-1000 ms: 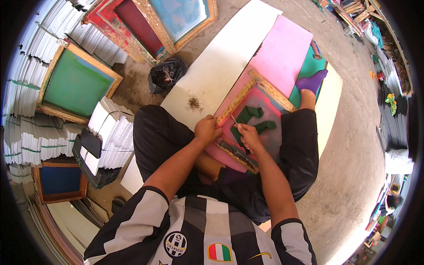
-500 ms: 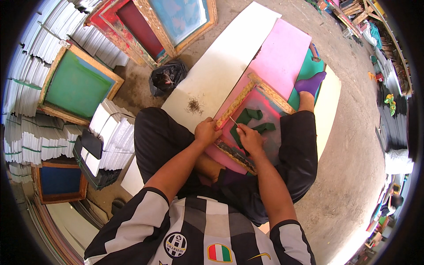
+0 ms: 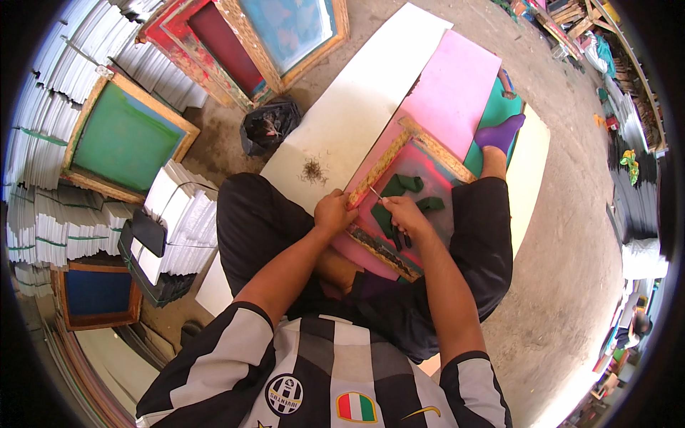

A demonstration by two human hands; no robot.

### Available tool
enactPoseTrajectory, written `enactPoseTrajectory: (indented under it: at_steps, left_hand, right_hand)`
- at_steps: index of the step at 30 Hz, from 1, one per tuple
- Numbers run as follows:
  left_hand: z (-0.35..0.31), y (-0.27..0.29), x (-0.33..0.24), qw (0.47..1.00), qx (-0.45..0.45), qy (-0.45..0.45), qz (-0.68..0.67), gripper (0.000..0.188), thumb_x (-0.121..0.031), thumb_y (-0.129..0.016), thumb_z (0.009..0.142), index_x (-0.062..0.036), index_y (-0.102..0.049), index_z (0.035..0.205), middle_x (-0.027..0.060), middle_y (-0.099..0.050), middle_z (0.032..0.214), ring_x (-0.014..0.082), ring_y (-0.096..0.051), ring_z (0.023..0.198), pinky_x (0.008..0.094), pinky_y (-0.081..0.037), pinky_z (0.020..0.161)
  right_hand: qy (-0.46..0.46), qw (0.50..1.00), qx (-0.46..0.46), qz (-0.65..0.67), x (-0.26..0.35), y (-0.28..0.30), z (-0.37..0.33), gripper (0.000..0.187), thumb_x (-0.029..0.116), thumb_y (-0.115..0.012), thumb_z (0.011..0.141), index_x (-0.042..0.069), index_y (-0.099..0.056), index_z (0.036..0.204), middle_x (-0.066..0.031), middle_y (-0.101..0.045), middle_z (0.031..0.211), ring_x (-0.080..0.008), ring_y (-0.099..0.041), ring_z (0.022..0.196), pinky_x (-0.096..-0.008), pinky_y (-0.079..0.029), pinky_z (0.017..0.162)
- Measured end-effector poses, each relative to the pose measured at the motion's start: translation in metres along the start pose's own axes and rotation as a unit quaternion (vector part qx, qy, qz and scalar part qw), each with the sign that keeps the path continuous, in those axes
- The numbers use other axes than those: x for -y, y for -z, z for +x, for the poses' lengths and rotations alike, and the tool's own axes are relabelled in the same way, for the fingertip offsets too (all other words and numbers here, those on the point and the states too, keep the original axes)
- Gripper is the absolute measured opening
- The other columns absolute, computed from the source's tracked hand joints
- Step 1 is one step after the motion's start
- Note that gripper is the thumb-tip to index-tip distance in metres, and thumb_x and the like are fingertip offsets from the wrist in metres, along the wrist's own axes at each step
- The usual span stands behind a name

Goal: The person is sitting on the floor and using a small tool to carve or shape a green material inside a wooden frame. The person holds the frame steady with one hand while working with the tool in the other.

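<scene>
Across my lap and the pink board lies a wooden screen frame (image 3: 389, 162) with a translucent, pink-stained mesh. My left hand (image 3: 333, 212) is closed on the frame's left bar, fingers wrapped over its edge. In my right hand (image 3: 407, 215) is a plier-like tool (image 3: 401, 240) with two dark handles below the palm. Its thin pale tip meets or hovers by the inner edge of the left bar; which one I cannot tell. Dark green strips (image 3: 408, 184) lie on the mesh, partly hidden by my right hand. A small heap of thin brown bits (image 3: 312, 170) sits on the white board.
Under the frame run a white board (image 3: 371, 85), a pink board (image 3: 457, 71) and green and cream sheets. A black plastic bag (image 3: 270, 127) stands beyond my left knee. More screen frames (image 3: 128, 135) and stacked white sheets (image 3: 53, 143) line the left side.
My right hand has shifted slightly and turned, so the tool's dark handles now show below it. The left hand and the frame stay where they were.
</scene>
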State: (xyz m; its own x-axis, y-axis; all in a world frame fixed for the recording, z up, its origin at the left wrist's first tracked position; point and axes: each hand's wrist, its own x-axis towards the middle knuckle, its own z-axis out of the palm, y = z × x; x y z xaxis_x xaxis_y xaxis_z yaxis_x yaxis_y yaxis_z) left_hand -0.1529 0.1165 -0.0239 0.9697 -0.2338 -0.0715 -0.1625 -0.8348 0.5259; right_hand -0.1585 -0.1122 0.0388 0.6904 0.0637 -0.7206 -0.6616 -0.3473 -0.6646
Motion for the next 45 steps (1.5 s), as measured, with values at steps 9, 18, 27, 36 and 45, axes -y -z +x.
enactPoseTrajectory:
  at_steps: [9,18,27,36,45]
  left_hand:
    - [0.002,0.001,-0.011,1.0,-0.026,0.005,-0.015,0.032,-0.033,-0.08,0.077,-0.0093,-0.073,0.099,0.0106,-0.067,0.097,0.034,-0.07,0.091,0.0479,-0.057,0.08]
    - [0.039,0.001,-0.018,0.999,-0.025,-0.002,-0.022,0.036,-0.03,-0.081,0.08,-0.0117,-0.076,0.111,0.0087,-0.067,0.099,0.0334,-0.067,0.097,0.0462,-0.057,0.084]
    - [0.012,0.017,-0.02,0.995,0.022,0.096,-0.025,0.04,-0.042,-0.081,0.085,-0.0063,-0.077,0.102,0.0121,-0.069,0.102,0.0344,-0.066,0.101,0.0464,-0.056,0.086]
    - [0.019,0.012,-0.009,0.994,0.024,0.077,-0.069,0.036,-0.041,-0.081,0.085,-0.005,-0.078,0.091,0.0128,-0.068,0.095,0.0351,-0.065,0.094,0.047,-0.055,0.082]
    - [0.02,0.01,-0.006,0.997,0.013,0.052,-0.063,0.033,-0.038,-0.083,0.082,-0.0056,-0.077,0.084,0.012,-0.069,0.091,0.0341,-0.067,0.09,0.0466,-0.055,0.081]
  right_hand:
    - [0.079,0.973,-0.128,-0.174,0.001,-0.01,-0.035,0.046,0.042,-0.054,0.103,0.012,-0.067,0.135,-0.0202,-0.072,0.126,-0.0415,-0.066,0.12,-0.0478,-0.05,0.101]
    - [0.156,0.956,-0.203,-0.145,0.003,-0.024,-0.031,0.045,0.04,-0.054,0.104,0.02,-0.061,0.143,-0.0191,-0.071,0.127,-0.0438,-0.065,0.12,-0.052,-0.05,0.102]
    - [0.061,0.932,-0.197,-0.299,0.003,-0.049,-0.029,0.041,0.043,-0.047,0.108,0.021,-0.062,0.139,-0.0244,-0.074,0.111,-0.0492,-0.07,0.104,-0.0611,-0.053,0.089]
    - [0.062,0.926,-0.197,-0.317,0.008,-0.051,-0.021,0.037,0.041,-0.045,0.109,0.019,-0.063,0.132,-0.0266,-0.074,0.104,-0.0502,-0.071,0.099,-0.0628,-0.054,0.085]
    - [-0.007,0.916,-0.179,-0.359,0.036,-0.063,-0.025,0.037,0.038,-0.048,0.108,0.013,-0.065,0.128,-0.0249,-0.075,0.102,-0.0487,-0.071,0.099,-0.0607,-0.054,0.085]
